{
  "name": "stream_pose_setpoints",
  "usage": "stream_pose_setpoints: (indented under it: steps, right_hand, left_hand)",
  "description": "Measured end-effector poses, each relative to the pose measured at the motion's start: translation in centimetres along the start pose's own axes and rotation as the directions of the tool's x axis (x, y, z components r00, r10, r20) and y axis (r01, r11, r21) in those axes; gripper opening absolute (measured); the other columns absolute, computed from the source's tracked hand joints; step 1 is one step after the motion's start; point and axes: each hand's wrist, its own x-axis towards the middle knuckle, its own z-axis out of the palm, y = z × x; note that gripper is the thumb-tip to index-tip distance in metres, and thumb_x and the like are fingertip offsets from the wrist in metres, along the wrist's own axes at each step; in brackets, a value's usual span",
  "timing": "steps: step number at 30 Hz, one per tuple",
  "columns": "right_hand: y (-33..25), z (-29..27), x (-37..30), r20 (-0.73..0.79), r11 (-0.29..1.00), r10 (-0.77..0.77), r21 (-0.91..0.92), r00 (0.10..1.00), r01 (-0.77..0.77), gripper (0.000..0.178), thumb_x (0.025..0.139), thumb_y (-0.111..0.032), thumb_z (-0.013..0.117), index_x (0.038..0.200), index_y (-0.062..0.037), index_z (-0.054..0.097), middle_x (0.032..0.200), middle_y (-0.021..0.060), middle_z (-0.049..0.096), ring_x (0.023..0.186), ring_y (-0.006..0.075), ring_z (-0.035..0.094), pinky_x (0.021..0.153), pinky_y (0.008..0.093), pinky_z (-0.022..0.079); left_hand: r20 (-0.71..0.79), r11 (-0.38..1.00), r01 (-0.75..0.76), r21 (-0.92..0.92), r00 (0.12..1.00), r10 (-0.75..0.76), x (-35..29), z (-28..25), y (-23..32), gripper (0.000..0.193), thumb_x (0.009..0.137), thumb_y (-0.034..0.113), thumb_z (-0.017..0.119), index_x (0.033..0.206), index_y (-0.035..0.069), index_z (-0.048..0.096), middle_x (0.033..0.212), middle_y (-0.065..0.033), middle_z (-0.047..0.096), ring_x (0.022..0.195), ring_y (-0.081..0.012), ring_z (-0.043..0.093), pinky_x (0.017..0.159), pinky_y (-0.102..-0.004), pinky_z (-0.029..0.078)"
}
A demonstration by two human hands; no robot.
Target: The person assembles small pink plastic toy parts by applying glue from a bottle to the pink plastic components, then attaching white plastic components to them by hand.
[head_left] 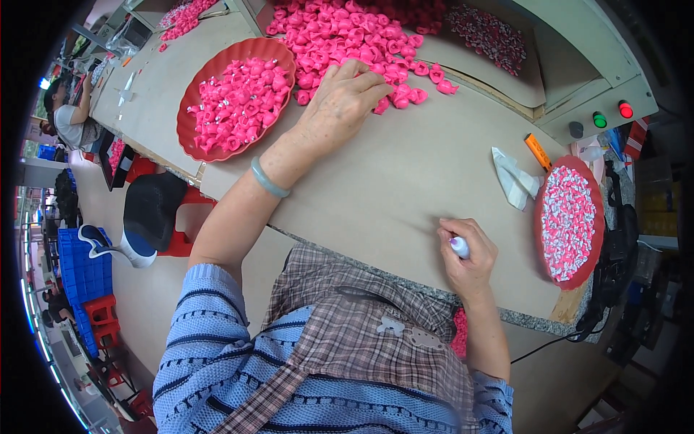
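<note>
A head-worn fisheye looks down at nearby hands [340, 103] and worktable [376, 181].

Blue dark-striped knit sweater [202, 336]; plaid apron [343, 343]; pale-green bangle [264, 181].

Beige worktable [390, 181] with heaped pink pieces [340, 36], left red dish [188, 123], right red dish [571, 163], white sheet [512, 178], orange tool [537, 151].

Place: we take this for a factory workshop
Parts: we see small pink pieces [340, 36] heaped in bulk, more filling a red tray [217, 64]
Table: our long work table [405, 173] adjoins a metal cabinet [611, 43] with indicator buttons [599, 119]
Floor: beyond us, another seated worker [70, 123], blue crates [81, 282], red stools [103, 318]
</note>
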Motion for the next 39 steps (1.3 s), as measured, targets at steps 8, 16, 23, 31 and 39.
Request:
stream_pose_setpoints:
  steps: [8, 16, 23, 31, 39]
  right_hand:
    - [-0.1, -0.6, -0.2, -0.022, 0.968, 0.222, 0.123, 0.975, -0.218, 0.019, 0.074, 0.01, 0.064, 0.09, 0.0004, 0.064, 0.078, 0.0085, 0.065, 0.071, 0.0151, 0.063, 0.064, 0.0249, 0.049]
    - [0.5, -2.4, -0.1, 0.189, 0.616, 0.377, 0.68, 0.907, -0.398, 0.043, 0.081, -0.006, 0.059, 0.119, -0.0043, 0.037, 0.108, 0.0117, 0.046, 0.077, 0.0118, 0.049, 0.064, 0.0223, 0.042]
    - [0.0, -2.5, 0.1, 0.086, 0.714, 0.329, 0.63, 0.94, -0.307, 0.026, 0.083, -0.003, 0.064, 0.106, -0.0007, 0.052, 0.108, 0.0128, 0.053, 0.075, 0.0134, 0.058, 0.059, 0.0212, 0.045]
    - [-1.2, -3.1, 0.6, -0.141, 0.703, 0.358, 0.691, 0.923, -0.167, 0.041, 0.078, -0.007, 0.076, 0.11, 0.0005, 0.052, 0.097, 0.0156, 0.062, 0.074, 0.0148, 0.062, 0.061, 0.022, 0.051]
    - [-2.3, -3.0, 0.0, -0.231, 0.973, 0.119, 0.22, 0.966, -0.068, 0.049, 0.094, -0.038, 0.055, 0.121, 0.002, 0.05, 0.089, 0.0169, 0.063, 0.063, 0.0136, 0.058, 0.051, 0.0202, 0.042]
  left_hand:
    - [-0.15, 0.715, 0.135, -0.686, 0.935, -0.32, -1.4, -1.1, 6.2, 0.028, 0.076, 0.004, 0.071, 0.103, 0.006, 0.065, 0.091, -0.0038, 0.06, 0.082, -0.0162, 0.057, 0.072, -0.0287, 0.047]
    - [0.652, -0.611, 0.422, -0.67, 0.727, -0.213, -5.1, -0.8, 11.5, 0.031, 0.09, 0.011, 0.059, 0.119, 0.001, 0.058, 0.104, -0.0074, 0.061, 0.088, -0.01, 0.057, 0.076, -0.0237, 0.046]
    - [0.653, -0.785, 0.333, -0.522, 0.749, -0.117, -6.5, -0.5, 12.1, 0.031, 0.094, 0.012, 0.053, 0.12, -0.003, 0.055, 0.112, -0.0131, 0.061, 0.093, -0.0146, 0.06, 0.082, -0.0251, 0.049]
    - [0.589, -0.808, 0.315, -0.497, 0.807, -0.047, -7.5, 1.0, 12.9, 0.031, 0.091, 0.01, 0.058, 0.12, -0.002, 0.056, 0.111, -0.0123, 0.061, 0.098, -0.0175, 0.06, 0.083, -0.0258, 0.05]
    - [0.626, -0.814, 0.318, -0.486, 0.776, -0.071, -7.5, 0.9, 13.0, 0.032, 0.092, 0.008, 0.055, 0.121, -0.006, 0.055, 0.113, -0.0192, 0.06, 0.1, -0.0193, 0.06, 0.088, -0.0292, 0.051]
